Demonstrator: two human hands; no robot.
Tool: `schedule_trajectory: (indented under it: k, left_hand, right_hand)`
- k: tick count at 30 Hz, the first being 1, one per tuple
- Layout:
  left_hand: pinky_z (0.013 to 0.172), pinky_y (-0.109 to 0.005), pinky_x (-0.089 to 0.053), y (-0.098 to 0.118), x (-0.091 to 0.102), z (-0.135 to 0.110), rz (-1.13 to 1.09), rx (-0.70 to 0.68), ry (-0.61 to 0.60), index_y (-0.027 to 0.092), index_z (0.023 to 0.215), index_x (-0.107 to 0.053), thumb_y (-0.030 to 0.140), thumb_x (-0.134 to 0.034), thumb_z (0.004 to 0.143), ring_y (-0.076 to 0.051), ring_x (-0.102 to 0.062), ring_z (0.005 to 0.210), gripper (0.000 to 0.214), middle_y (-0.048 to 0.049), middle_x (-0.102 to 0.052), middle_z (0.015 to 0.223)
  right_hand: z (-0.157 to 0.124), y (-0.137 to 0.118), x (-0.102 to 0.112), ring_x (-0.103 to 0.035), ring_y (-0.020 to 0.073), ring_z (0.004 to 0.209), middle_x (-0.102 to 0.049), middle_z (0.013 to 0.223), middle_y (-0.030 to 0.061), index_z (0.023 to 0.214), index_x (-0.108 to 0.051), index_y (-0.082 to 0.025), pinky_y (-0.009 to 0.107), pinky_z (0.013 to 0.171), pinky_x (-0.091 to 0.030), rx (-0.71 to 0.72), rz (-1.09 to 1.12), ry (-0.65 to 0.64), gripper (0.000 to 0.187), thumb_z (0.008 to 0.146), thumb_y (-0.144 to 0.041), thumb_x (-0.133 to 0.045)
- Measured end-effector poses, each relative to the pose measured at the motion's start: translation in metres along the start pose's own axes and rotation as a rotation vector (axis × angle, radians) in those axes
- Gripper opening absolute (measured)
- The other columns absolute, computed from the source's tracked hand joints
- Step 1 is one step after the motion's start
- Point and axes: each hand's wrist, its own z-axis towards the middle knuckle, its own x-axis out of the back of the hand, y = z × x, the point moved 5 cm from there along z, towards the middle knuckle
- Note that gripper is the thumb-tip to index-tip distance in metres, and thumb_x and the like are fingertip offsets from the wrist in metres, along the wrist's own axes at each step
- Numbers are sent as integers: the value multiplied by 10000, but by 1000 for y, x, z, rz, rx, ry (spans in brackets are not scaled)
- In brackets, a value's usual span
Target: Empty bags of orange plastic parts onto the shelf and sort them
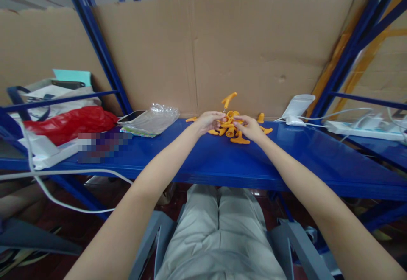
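A heap of several small orange plastic parts (235,136) lies at the back of the blue metal shelf (222,161), against the cardboard wall. My left hand (209,121) is curled at the left side of the heap, its fingers pinched on an orange part (226,121). My right hand (249,127) rests on the right side of the heap, its fingers bent round the same cluster of parts. One long orange piece (229,99) sticks up behind the hands. Both forearms reach forward over the shelf.
A clear plastic bag (153,119) and a phone (132,116) lie left of the heap, with a red bag (68,123) and papers further left. A white pouch (297,107), cables and a power strip (362,129) lie to the right. Blue rack posts stand on either side.
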Motion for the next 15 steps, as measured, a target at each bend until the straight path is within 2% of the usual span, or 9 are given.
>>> schedule_trajectory:
  k: [4,8,11,15]
  left_hand:
    - [547,-204,-473,-3,55,6,84,65,254,145,741,-611,107,-602,837,-43,-495,437,103,-8,-678,684]
    - [541,-182,-460,-23,111,4,227,258,445,146,715,-592,91,-549,861,-50,-493,436,162,3,-643,590]
    - [545,-190,-474,-42,142,-1,385,396,472,166,766,-626,160,-637,820,-76,-547,481,55,-14,-681,625]
    - [554,-201,-487,-59,162,-2,619,559,401,172,758,-667,289,-705,780,-125,-643,586,124,-64,-725,712]
  right_hand:
    - [-2,3,-6,-639,206,774,-712,1024,87,974,-741,-207,412,820,-523,64,-180,-91,194,805,-230,-647]
    - [-3,5,-11,-653,214,808,-706,1029,94,1000,-751,-204,414,836,-519,103,-233,-144,222,810,-181,-638]
    - [-3,4,-15,-658,221,898,-710,1036,94,1025,-745,-200,414,871,-511,167,-296,-185,241,828,-158,-613]
    - [-5,5,-20,-649,205,958,-713,1046,88,1079,-729,-189,399,901,-505,246,-380,-229,276,851,-148,-579]
